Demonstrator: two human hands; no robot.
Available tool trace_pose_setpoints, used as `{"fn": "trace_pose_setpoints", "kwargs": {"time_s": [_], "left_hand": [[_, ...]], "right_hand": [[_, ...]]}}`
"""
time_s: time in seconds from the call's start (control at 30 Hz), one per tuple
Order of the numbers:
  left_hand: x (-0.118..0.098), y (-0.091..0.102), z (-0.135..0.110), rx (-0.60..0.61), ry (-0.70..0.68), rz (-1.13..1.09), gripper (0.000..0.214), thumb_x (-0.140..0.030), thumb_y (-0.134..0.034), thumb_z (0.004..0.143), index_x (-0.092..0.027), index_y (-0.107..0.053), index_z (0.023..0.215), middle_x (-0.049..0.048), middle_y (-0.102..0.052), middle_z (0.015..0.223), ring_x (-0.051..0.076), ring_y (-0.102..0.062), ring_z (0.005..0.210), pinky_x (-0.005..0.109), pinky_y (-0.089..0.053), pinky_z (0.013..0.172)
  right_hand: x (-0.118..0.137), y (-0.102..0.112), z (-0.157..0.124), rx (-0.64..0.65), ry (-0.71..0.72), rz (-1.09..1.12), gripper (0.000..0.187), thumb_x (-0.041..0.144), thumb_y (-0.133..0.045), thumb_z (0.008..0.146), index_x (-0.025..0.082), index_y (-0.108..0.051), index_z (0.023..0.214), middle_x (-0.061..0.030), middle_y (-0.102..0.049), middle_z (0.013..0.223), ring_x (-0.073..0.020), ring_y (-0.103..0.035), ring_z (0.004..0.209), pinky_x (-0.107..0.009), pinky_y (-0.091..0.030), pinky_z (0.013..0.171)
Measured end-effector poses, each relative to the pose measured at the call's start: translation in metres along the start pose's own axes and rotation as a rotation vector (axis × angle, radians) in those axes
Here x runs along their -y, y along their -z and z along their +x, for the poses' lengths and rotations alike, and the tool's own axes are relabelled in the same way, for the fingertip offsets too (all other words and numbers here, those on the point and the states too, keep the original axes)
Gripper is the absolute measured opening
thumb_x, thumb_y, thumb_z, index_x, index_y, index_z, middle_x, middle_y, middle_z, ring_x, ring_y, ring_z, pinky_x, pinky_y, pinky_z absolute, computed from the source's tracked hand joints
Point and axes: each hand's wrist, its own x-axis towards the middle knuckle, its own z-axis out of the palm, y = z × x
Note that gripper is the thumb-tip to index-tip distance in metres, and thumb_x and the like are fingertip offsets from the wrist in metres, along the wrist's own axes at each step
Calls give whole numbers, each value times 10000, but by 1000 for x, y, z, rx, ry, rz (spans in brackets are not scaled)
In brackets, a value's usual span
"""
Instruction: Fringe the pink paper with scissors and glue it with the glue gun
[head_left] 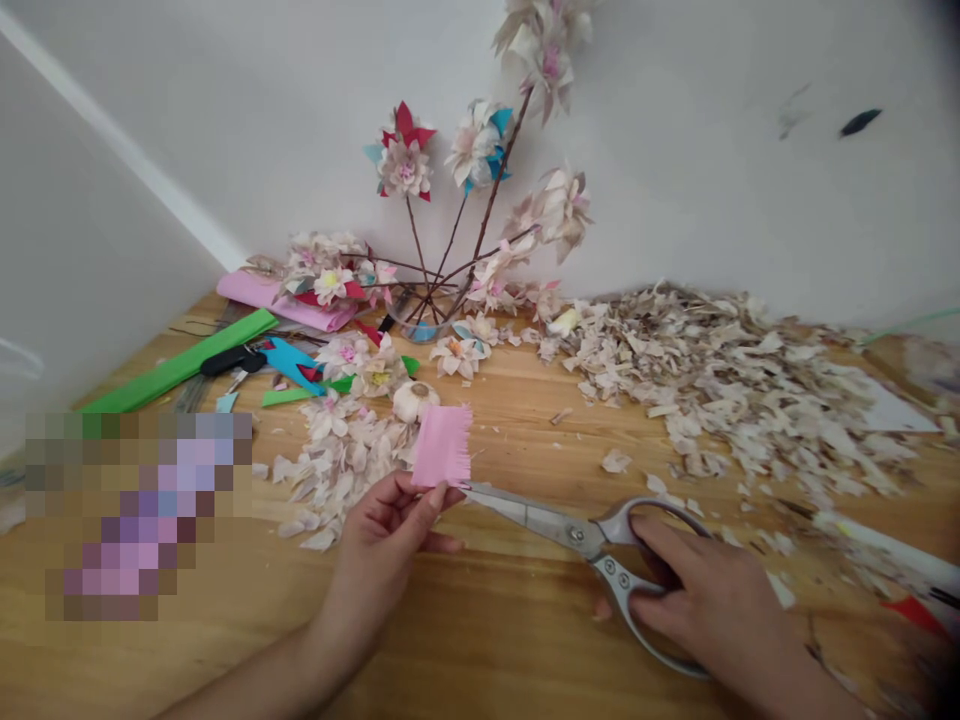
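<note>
Pink paper (441,446), fringed along its right edge, sits near the centre of the frame, pinched by the left hand (397,515). At lower right, the right hand (712,595) is wrapped around the handles of metal scissors (576,535), tips beside the paper's lower corner. Dried petals (675,365) heap the bench (480,630) at right.

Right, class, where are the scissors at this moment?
In the head view, the scissors sit right of centre, handles in the right hand, tips near the fringed pink paper held in the left hand.
</note>
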Motion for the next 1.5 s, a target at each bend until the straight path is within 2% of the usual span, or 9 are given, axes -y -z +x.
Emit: {"fn": "trace_pose_setpoints", "kwargs": {"time_s": [0.17, 0.33, 0.53, 0.77, 0.97, 1.13, 1.5], "left_hand": [[-1, -1, 1, -6, -10, 23, 250, -316, -802, 600, -172, -628, 706, -20, -712, 703, 186, -704, 829, 169, -573, 470], [-1, -1, 1, -12, -17, 27, 246, -315, -803, 599, -168, -631, 696, -8, -722, 714, 183, -705, 814, 175, -577, 489], [1, 2, 2, -41, -40, 67, 206, -295, -780, 643, -166, -630, 702, -2, -725, 723, 170, -704, 797, 172, -578, 518], [2, 2, 4, -59, -36, 77, 217, -305, -782, 638, -164, -632, 708, -2, -720, 732, 167, -696, 806, 180, -582, 534], [2, 0, 3, -53, -28, 66, 237, -310, -795, 616, -163, -626, 694, -3, -716, 703, 162, -697, 778, 171, -573, 512], [2, 0, 3, -59, -31, 69, 241, -317, -799, 606, -169, -627, 688, -7, -711, 694, 159, -692, 764, 176, -570, 509], [3, -1, 4, -53, -26, 114, 267, -343, -811, 564, -168, -637, 666, 5, -699, 681, 164, -678, 721, 197, -563, 509]], "right_hand": [[1, 6, 4, 1, 42, -15, 204, 395, -451, 823, 223, -504, 726, 21, -640, 537, -159, -625, 435, -247, -396, 434], [-3, 5, 1, -1, 60, -59, 156, 374, -477, 783, 232, -497, 720, 24, -626, 529, -162, -604, 429, -257, -362, 432], [-9, 4, -4, 100, 64, -89, 140, 361, -532, 715, 238, -495, 770, 22, -648, 565, -172, -587, 424, -261, -337, 429], [-5, 5, -5, 159, -36, -75, 71, 311, -490, 724, 240, -491, 729, 15, -626, 566, -177, -578, 441, -268, -345, 463], [-6, 4, -2, 71, 53, -76, 171, 394, -510, 755, 228, -511, 711, 25, -599, 515, -156, -566, 397, -255, -329, 414], [-2, 7, 5, 37, 42, -45, 225, 380, -451, 801, 230, -484, 636, 31, -566, 459, -139, -533, 345, -245, -332, 394], [0, 7, 5, 16, 56, -70, 211, 350, -425, 803, 224, -504, 654, 22, -569, 447, -159, -563, 366, -248, -341, 408]]}}
